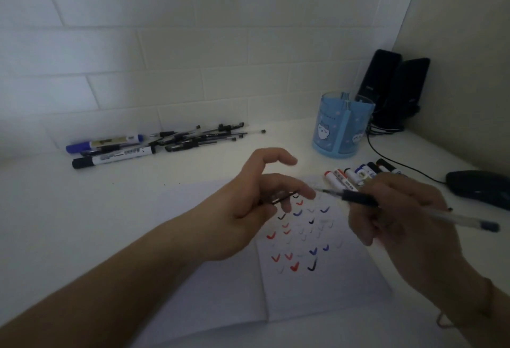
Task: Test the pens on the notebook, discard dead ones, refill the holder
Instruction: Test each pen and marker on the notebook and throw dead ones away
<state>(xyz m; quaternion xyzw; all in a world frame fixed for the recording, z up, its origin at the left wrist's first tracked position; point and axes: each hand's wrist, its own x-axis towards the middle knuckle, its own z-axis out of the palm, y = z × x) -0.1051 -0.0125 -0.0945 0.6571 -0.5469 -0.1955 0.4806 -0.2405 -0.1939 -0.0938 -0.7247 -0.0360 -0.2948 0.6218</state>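
An open white notebook [317, 292] lies in front of me, its right page covered with red, blue and black tick marks. My right hand [400, 218] grips a clear pen with a black grip [358, 198], its tip pointing left above the page. My left hand [248, 209] hovers over the notebook's upper left, index finger raised, and pinches a thin black piece that looks like a pen cap [278, 199]. The blue cartoon pen holder [342, 126] stands behind, to the right, and looks empty.
A heap of black pens and several thick markers [154, 143] lies at the back left by the tiled wall. A row of markers [358, 173] sits behind my right hand. A dark mouse [480, 186] with its cable and two black speakers [392, 85] fill the right corner.
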